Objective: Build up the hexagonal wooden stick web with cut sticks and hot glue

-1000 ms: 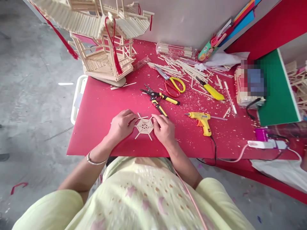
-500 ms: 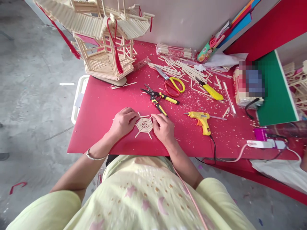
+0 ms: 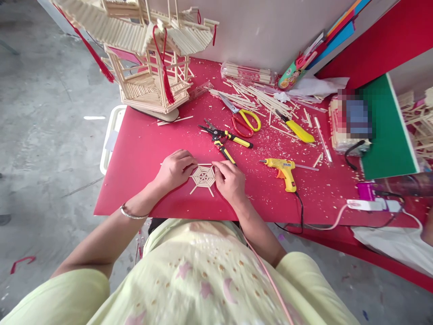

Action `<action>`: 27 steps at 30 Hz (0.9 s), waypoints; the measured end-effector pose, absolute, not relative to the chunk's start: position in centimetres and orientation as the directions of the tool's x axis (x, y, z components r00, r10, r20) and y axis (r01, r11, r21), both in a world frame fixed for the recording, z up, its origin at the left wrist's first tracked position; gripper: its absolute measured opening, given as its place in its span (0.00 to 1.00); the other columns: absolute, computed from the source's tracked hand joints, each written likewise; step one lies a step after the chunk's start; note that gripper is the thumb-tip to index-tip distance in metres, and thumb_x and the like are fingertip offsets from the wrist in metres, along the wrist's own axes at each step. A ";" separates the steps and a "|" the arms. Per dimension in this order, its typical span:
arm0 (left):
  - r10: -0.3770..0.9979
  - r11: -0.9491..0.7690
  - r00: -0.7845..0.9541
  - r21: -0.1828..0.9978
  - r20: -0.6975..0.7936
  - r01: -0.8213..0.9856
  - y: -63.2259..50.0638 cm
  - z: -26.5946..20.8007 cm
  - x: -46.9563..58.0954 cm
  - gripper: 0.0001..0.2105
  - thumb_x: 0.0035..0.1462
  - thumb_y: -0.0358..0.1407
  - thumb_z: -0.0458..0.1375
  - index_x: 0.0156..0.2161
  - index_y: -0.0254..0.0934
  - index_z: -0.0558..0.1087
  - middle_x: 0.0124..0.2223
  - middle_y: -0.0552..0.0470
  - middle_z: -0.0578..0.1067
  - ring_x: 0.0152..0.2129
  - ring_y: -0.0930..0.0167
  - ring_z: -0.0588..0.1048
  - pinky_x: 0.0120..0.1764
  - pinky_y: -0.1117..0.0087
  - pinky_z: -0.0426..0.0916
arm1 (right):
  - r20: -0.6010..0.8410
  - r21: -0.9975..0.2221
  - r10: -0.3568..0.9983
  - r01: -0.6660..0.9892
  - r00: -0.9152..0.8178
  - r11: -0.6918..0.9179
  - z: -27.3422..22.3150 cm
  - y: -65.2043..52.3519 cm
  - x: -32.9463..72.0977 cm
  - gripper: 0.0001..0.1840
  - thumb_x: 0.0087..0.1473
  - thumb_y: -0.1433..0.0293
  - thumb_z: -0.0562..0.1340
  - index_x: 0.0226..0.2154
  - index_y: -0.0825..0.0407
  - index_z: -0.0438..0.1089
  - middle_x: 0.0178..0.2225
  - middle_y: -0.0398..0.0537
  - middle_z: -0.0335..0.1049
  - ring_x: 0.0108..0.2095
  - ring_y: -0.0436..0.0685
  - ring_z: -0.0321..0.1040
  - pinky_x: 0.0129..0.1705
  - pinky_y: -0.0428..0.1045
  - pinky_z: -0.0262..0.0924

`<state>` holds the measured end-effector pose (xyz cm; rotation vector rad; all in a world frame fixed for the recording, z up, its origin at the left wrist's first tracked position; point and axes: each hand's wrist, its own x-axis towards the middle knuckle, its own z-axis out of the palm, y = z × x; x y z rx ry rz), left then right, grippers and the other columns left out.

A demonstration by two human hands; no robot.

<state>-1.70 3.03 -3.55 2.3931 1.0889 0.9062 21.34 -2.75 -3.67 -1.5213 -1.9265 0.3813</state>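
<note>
A small hexagonal web of thin wooden sticks (image 3: 203,177) lies flat on the red tabletop, its spoke ends jutting past the rings. Along its upper edge runs a thin wooden stick (image 3: 204,164), and a short stick end also shows left of my left hand. My left hand (image 3: 177,169) pinches this stick at the web's upper left corner, its fingertips partly hidden. At the upper right corner, my right hand (image 3: 230,179) has thumb and forefinger closed on the stick's other end, beside a spoke.
Yellow-handled pliers (image 3: 225,140), scissors (image 3: 245,119), a yellow utility knife (image 3: 297,130) and a corded glue gun (image 3: 282,171) lie beyond and right of my hands. Loose sticks (image 3: 257,97) litter the back. A stick-built pavilion (image 3: 152,67) with red tassels stands back left.
My left hand has shifted slightly and now covers the upper left spoke tip that showed before. The stick along the web's top edge now reaches across to my right fingertips.
</note>
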 end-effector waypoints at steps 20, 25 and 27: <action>0.780 -0.619 0.505 0.573 0.369 0.538 3.1 -3.3 -1.6 0.10 0.66 0.33 0.56 0.37 0.39 0.80 0.37 0.45 0.80 0.35 0.65 0.75 0.42 0.63 0.70 | 0.258 -0.596 0.959 0.762 -0.116 0.252 -3.5 -2.7 21.4 0.18 0.70 0.69 0.54 0.53 0.47 0.77 0.49 0.51 0.79 0.49 0.57 0.76 0.54 0.51 0.69; 0.778 -0.619 0.512 0.576 0.364 0.533 3.1 -3.5 -1.7 0.10 0.66 0.33 0.56 0.37 0.38 0.80 0.37 0.44 0.80 0.35 0.65 0.75 0.43 0.63 0.70 | 0.260 -0.592 0.959 0.765 -0.117 0.254 -3.8 -2.9 21.3 0.18 0.70 0.68 0.54 0.54 0.47 0.77 0.49 0.52 0.79 0.49 0.57 0.76 0.55 0.51 0.69; 0.780 -0.616 0.510 0.587 0.363 0.525 3.1 -3.5 -1.8 0.10 0.66 0.34 0.56 0.38 0.38 0.80 0.37 0.44 0.80 0.36 0.65 0.75 0.43 0.63 0.70 | 0.277 -0.602 0.954 0.752 -0.118 0.268 -3.5 -3.1 21.4 0.18 0.70 0.68 0.54 0.54 0.47 0.77 0.48 0.51 0.79 0.49 0.57 0.76 0.55 0.51 0.69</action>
